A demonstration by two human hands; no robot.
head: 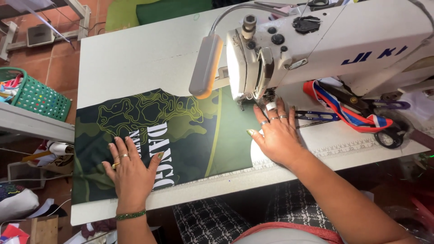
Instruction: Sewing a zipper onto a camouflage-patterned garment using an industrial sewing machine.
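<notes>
A dark green printed fabric panel, patterned with yellow contour lines and white lettering, lies spread flat on the white tabletop, its right edge running under the head of the white sewing machine. The left hand rests palm down on the cloth's near left part, fingers spread and gripping nothing. The right hand lies flat and open at the cloth's right edge, fingertips just beside the presser foot. A striped ribbon and black scissors lie to the right; a green basket sits off to the left.
</notes>
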